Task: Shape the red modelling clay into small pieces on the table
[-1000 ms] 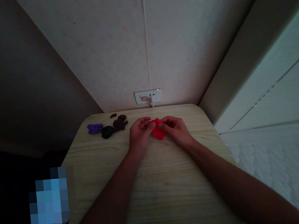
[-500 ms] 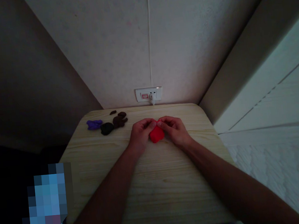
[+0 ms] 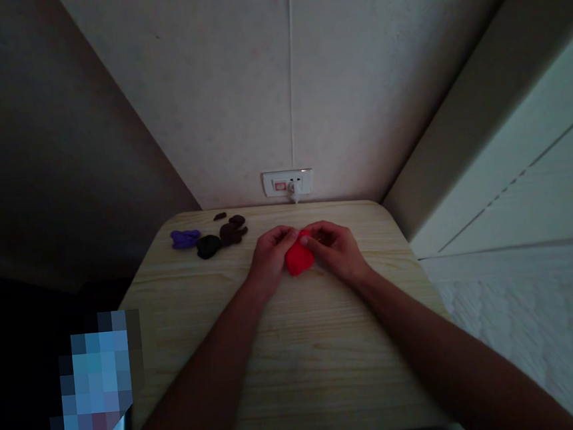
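Note:
A red lump of clay [image 3: 299, 259] sits between my two hands over the far half of a light wooden table [image 3: 300, 368]. My left hand [image 3: 271, 252] curls its fingers round the lump's left side. My right hand [image 3: 333, 247] pinches its top right edge with thumb and fingers. Both hands are closed on the clay, and part of it is hidden behind my fingers.
At the table's far left lie a purple clay piece [image 3: 185, 238], a black lump [image 3: 208, 246] and several brown pieces [image 3: 232, 231]. A wall socket [image 3: 287, 182] with a cable sits behind the table. A blurred blue object [image 3: 94, 392] is at lower left. A white mattress lies to the right.
My hands have closed in on the red clay, squeezing it from a wider flat piece into a more compact lump. The view has shifted slightly.

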Demonstrator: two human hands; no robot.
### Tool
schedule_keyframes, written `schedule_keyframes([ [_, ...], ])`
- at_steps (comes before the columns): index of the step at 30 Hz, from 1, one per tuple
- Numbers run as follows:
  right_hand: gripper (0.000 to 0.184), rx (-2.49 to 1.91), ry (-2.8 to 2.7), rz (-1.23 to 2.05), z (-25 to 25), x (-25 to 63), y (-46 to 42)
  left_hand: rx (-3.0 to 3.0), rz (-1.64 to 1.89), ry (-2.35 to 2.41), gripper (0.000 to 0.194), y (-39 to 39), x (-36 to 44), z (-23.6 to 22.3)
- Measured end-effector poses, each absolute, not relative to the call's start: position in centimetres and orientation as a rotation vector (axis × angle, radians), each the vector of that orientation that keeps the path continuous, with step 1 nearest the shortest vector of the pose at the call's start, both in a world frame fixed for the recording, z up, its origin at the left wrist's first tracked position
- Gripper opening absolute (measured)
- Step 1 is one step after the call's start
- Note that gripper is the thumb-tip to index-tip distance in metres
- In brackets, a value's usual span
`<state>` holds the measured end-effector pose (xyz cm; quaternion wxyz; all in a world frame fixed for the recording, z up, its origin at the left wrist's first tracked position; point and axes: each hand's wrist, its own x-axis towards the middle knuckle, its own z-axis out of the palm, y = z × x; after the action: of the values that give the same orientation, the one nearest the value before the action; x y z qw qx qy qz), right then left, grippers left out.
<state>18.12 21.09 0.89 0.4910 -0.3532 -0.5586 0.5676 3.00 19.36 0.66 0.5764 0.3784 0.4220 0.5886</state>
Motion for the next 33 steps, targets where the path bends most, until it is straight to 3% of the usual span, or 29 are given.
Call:
schedule_keyframes([
  [8, 0.023, -0.916, -1.241, 1.277, 0.59, 18.40, 21.68, 0.917, 1.381, 0.967, 0.041, 19.31, 3.00, 0.59],
  [15, 0.022, -0.887, -1.191, 1.352, 0.52, 18.50, 21.81, 1.000, 1.369, 1.060, 0.031, 19.28, 2.78, 0.69],
  [22, 0.034, -0.874, -1.304, 1.464, 0.68, 18.31, 21.29, 1.063, 1.333, 1.051, 0.023, 19.13, 2.66, 0.76],
  [29, 0.031, -0.771, -1.100, 1.679, 0.81, 17.61, 21.05, 0.904, 1.274, 0.856, 0.026, 18.96, 2.58, 0.75],
  [33, 0.032, -0.811, -1.032, 1.549, 0.72, 17.68, 21.33, 0.839, 1.319, 0.859, 0.033, 18.90, 2.91, 0.91],
])
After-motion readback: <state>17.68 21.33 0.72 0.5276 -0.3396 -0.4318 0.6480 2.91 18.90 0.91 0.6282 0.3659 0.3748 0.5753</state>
